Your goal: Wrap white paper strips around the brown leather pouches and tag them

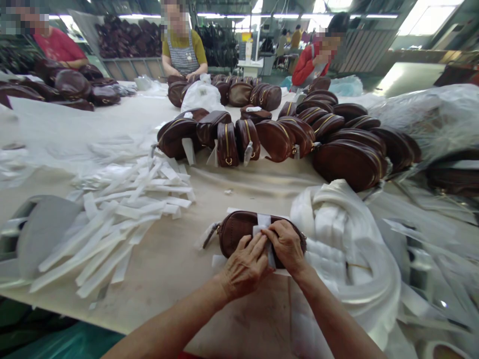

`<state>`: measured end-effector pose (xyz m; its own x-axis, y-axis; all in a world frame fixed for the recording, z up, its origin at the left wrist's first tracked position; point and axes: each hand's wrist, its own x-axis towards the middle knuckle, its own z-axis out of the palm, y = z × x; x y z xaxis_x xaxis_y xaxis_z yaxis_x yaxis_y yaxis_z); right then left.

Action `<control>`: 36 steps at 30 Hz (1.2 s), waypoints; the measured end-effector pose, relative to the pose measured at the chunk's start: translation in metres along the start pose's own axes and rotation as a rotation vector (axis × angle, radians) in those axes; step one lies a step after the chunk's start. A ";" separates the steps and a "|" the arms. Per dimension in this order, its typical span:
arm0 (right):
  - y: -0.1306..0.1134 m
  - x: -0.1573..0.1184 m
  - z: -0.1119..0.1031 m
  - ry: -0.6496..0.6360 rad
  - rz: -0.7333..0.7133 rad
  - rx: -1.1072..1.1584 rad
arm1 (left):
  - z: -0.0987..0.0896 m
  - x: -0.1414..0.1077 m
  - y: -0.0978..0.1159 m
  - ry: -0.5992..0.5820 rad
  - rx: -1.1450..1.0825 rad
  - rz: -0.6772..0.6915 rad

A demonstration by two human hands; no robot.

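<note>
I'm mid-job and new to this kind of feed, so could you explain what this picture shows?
There is no machine: these are a person's bare left hand and right hand, seen by one camera worn on the head, looking forward and down. Fingers of both touch a flat white strip across a rounded dark brown leather-look bag; whether they pinch it is unclear. The bag lies at a broad pale worktable. To its left is a heap of loose white strips; to its right, coiled soft white material. Farther back sit dark brown bags with gold-coloured zips.
</note>
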<state>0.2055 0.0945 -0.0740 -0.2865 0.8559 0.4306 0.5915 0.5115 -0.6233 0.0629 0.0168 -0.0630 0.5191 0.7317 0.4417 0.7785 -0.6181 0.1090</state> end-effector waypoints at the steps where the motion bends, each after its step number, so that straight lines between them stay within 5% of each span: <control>1: -0.002 0.001 0.000 0.018 0.008 0.004 | 0.000 0.000 0.000 0.000 0.006 0.001; 5: -0.014 -0.001 -0.026 0.133 0.034 0.033 | 0.000 0.001 0.001 -0.016 0.028 -0.026; 8: -0.007 -0.015 -0.082 0.316 0.029 -0.099 | -0.001 0.001 0.002 -0.005 0.029 -0.036; 12: 0.038 -0.055 -0.175 0.542 0.216 -0.437 | -0.002 0.002 0.006 0.047 0.019 -0.032; 16: 0.084 -0.103 -0.234 0.531 0.493 -0.531 | 0.001 0.005 0.002 0.132 0.012 0.007; 20: 0.097 -0.127 -0.239 0.417 0.654 -0.352 | 0.002 0.008 -0.001 0.157 0.011 0.042; 26: 0.093 -0.123 -0.225 0.424 0.703 -0.105 | 0.001 0.007 -0.001 0.148 0.031 0.054; 31: 0.092 -0.130 -0.225 0.562 0.738 -0.021 | 0.002 0.007 -0.001 0.150 0.056 0.065; 36: 0.064 -0.180 -0.220 0.762 0.799 0.067 | -0.001 0.009 -0.001 0.156 0.082 0.090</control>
<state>0.4610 -0.0435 -0.0482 0.7125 0.6825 0.1629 0.3504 -0.1450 -0.9253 0.0668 0.0237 -0.0582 0.5318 0.6172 0.5799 0.7610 -0.6487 -0.0075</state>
